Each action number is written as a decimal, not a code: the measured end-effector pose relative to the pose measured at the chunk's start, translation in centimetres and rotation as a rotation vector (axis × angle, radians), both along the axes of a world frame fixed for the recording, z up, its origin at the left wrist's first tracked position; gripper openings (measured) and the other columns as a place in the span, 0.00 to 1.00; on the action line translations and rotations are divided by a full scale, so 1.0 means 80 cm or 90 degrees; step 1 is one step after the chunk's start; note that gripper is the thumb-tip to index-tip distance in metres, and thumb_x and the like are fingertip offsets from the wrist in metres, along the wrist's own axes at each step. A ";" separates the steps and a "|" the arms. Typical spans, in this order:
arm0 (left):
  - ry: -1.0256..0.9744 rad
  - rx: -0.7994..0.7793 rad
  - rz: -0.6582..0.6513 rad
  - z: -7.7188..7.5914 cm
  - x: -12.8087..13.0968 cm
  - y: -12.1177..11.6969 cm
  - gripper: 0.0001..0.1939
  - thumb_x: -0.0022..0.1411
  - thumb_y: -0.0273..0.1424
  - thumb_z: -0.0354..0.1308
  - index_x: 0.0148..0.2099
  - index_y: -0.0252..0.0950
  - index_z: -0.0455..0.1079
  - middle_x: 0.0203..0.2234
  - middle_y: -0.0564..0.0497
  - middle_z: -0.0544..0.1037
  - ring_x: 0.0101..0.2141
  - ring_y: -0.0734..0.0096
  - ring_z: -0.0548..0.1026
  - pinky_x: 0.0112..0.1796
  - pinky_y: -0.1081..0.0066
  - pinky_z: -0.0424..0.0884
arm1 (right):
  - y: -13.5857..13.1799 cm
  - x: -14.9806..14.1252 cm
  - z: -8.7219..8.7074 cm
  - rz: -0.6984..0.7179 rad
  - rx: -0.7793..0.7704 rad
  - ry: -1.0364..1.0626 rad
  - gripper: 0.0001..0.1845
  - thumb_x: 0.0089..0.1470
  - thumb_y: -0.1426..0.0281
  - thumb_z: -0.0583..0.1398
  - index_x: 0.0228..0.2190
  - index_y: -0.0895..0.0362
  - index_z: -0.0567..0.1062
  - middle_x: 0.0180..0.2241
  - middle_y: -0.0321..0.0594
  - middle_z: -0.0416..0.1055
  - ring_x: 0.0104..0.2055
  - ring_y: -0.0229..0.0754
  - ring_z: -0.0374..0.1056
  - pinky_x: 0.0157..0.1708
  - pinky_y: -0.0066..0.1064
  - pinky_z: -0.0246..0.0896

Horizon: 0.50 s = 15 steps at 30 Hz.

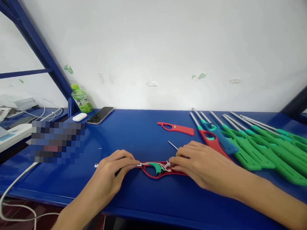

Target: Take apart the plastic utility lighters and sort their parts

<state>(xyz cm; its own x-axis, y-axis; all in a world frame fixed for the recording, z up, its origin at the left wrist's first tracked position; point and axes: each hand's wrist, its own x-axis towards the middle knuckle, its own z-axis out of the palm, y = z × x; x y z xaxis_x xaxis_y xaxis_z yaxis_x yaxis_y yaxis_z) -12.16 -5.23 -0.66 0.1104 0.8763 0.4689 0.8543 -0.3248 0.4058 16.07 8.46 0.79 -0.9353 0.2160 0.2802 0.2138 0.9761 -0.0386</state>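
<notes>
An opened red lighter shell [157, 174] lies on the blue table [142, 135], showing a green trigger [156, 168] and thin white wires inside. My left hand [113, 173] pinches its left end, where a metal tube sticks out toward the left. My right hand [201, 164] rests on the shell's right end, with fingertips pressed together at the wires. A loose red cover half [177, 128] lies farther back. A thin metal rod [172, 145] lies just behind my right hand.
A row of several assembled long-nosed lighters, green [257, 151], blue [220, 137] and red, lies at the right. At the back left stand a green bottle [81, 99], a phone [100, 115] and a white earbud case [79, 117]. A white cable [13, 186] hangs off the left edge.
</notes>
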 end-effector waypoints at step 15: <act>0.060 -0.002 -0.036 -0.006 0.014 0.000 0.24 0.75 0.20 0.45 0.59 0.49 0.74 0.45 0.53 0.77 0.43 0.73 0.78 0.44 0.73 0.74 | -0.002 0.002 0.002 -0.007 0.029 -0.007 0.12 0.70 0.72 0.60 0.50 0.53 0.82 0.36 0.41 0.76 0.36 0.46 0.73 0.39 0.38 0.64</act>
<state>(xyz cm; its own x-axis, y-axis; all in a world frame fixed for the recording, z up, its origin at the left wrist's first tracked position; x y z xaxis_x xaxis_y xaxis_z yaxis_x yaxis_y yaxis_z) -11.04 -5.27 -1.10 0.2036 0.8688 0.4514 0.8688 -0.3729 0.3258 16.21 8.31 0.97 -0.9362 0.2132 0.2795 0.2245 0.9744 0.0085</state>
